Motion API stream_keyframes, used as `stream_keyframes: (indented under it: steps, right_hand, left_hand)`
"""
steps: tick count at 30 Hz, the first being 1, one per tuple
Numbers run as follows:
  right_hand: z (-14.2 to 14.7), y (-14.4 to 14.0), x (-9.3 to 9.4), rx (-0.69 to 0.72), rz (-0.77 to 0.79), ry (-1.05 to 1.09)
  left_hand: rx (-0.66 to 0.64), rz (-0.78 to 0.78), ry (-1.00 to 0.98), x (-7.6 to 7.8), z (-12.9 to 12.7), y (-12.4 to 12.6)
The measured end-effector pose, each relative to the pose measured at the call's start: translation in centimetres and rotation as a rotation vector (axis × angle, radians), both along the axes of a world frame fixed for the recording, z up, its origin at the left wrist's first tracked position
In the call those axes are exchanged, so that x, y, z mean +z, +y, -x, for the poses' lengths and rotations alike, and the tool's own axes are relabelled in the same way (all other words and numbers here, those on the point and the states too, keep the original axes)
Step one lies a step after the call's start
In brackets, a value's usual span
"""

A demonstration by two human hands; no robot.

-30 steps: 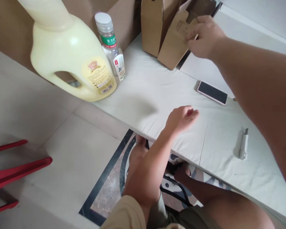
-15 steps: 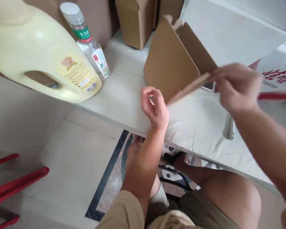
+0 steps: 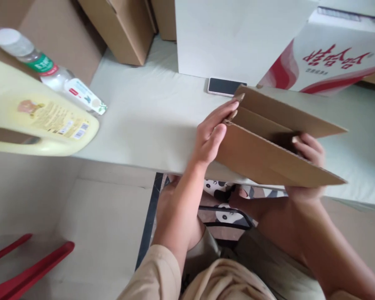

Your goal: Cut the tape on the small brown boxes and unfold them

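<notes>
Grasping a carton [image 3: 262, 154] with left grip [image 3: 211, 135] and right grip [image 3: 311, 152], over the tabletop [image 3: 137, 108] edge, phone [image 3: 226, 86] just beyond left grip, jug [image 3: 50, 114] and bottle [image 3: 58, 81] well to its left

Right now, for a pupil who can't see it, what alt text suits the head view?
A person's left hand and right hand hold an open brown cardboard carton over a pale table's near edge. Beyond it, a phone lies beside a white box; a bottle and a yellow jug are at the picture's left.
</notes>
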State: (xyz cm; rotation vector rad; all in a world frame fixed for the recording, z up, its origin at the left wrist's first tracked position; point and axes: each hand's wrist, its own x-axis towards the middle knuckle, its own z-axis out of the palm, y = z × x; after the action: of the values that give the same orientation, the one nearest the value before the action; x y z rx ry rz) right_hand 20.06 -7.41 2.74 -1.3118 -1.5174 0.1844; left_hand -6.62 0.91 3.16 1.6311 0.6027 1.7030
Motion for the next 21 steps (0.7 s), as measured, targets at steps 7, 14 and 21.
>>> stream_keyframes:
  steps: [7, 14, 21]
  right_hand:
    - [-0.2, 4.0, -0.6, 0.206, -0.021, 0.003]
    - [1.5, 2.6, -1.4, 0.272, -0.072, 0.138]
    - [1.7, 2.6, -1.0, 0.198, -0.075, 0.165]
  left_hand:
    - [0.175, 0.078, 0.050, 0.2, 0.0, 1.2]
    - [0.253, 0.134, 0.034, 0.6, -0.5, 2.1]
    - [0.244, 0.141, 0.076, -0.2, -0.7, 2.8]
